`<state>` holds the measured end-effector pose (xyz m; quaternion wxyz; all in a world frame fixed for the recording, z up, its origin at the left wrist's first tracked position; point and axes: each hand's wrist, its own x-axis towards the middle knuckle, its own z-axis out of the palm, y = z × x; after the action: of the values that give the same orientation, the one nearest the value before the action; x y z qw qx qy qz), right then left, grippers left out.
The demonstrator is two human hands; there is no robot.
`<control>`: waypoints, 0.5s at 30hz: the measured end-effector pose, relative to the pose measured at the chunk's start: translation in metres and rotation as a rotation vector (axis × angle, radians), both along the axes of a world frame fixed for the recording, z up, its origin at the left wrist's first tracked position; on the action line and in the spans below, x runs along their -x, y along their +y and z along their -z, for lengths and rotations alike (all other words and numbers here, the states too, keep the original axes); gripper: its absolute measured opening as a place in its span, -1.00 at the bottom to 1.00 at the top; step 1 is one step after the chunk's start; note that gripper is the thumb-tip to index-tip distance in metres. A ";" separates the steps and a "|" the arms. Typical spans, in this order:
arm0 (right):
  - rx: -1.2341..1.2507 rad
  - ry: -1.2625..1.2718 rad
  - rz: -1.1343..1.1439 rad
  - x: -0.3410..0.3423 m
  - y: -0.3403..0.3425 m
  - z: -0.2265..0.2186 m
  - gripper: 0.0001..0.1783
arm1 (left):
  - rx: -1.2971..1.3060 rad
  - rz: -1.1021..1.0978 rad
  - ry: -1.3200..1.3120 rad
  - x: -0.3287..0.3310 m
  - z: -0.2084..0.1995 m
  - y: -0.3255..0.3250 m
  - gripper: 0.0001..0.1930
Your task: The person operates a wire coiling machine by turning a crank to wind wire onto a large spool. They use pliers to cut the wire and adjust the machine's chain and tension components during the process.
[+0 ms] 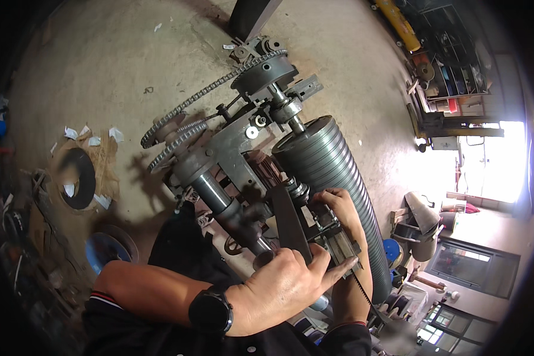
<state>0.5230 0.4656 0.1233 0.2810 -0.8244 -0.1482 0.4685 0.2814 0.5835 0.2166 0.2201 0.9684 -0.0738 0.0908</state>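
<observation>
1. Left hand (285, 285): fingers curled round the lower end of a flat dark bar (289, 222), thumb stretched toward the right. Black watch (210, 310) on that wrist.
2. Right hand (338, 209): closed over a small metal block assembly (332, 234) just right of the bar, fingers wrapped on its top. Forearm comes up from the lower edge, beside the drum.
3. Bar stands tilted, upper end near the machine's middle, between a smooth steel shaft (222, 204) and the block.
4. Large ribbed grey drum (332, 178) runs diagonally from centre to lower right, touching the right forearm.
5. Roller chain (190, 104) loops over sprockets at the machine's upper left; toothed wheel (264, 71) at the top.
6. Thin black toothed strip (362, 291) hangs below the block.
7. Machine sits over a concrete floor (130, 53); black ring (80, 178) on cardboard at left, well apart.
</observation>
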 end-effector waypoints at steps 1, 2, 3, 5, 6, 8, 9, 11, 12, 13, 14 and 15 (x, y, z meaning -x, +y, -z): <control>0.017 -0.006 -0.005 -0.002 0.000 -0.004 -0.75 | 0.011 0.015 -0.013 -0.001 -0.001 0.001 -0.31; 0.051 -0.033 -0.011 -0.002 0.000 -0.010 -0.74 | 0.023 0.034 -0.018 -0.001 -0.001 0.001 -0.31; 0.062 -0.035 -0.011 -0.002 0.002 -0.008 -0.74 | 0.021 0.031 -0.016 -0.001 0.000 0.000 -0.30; 0.085 -0.045 -0.005 -0.002 0.004 -0.006 -0.74 | 0.018 0.029 -0.016 -0.002 0.002 -0.001 -0.29; 0.061 -0.048 -0.008 -0.003 0.003 0.000 -0.74 | 0.018 0.041 0.004 -0.002 0.002 0.001 -0.29; 0.013 -0.058 -0.011 -0.006 -0.001 0.013 -0.74 | 0.018 0.069 0.040 -0.001 -0.001 0.005 -0.28; 0.023 -0.049 -0.008 -0.007 0.000 0.014 -0.74 | 0.021 0.064 0.033 -0.001 0.000 0.005 -0.27; 0.045 -0.033 -0.002 -0.008 0.001 0.016 -0.73 | 0.030 0.056 0.018 -0.001 0.003 0.004 -0.27; 0.030 -0.036 -0.007 -0.009 0.000 0.018 -0.73 | 0.031 0.059 0.028 -0.001 0.003 0.003 -0.28; 0.015 -0.038 -0.014 -0.012 -0.003 0.021 -0.73 | 0.034 0.061 0.039 0.000 0.002 0.002 -0.28; 0.001 -0.041 -0.020 -0.012 -0.004 0.023 -0.73 | 0.037 0.062 0.049 0.001 0.002 0.002 -0.29; 0.023 -0.035 0.005 -0.011 -0.003 0.022 -0.72 | 0.035 0.066 0.053 -0.001 0.002 0.001 -0.29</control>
<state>0.5340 0.4628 0.1015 0.2699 -0.8361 -0.1454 0.4548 0.2820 0.5843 0.2146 0.2416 0.9636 -0.0983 0.0591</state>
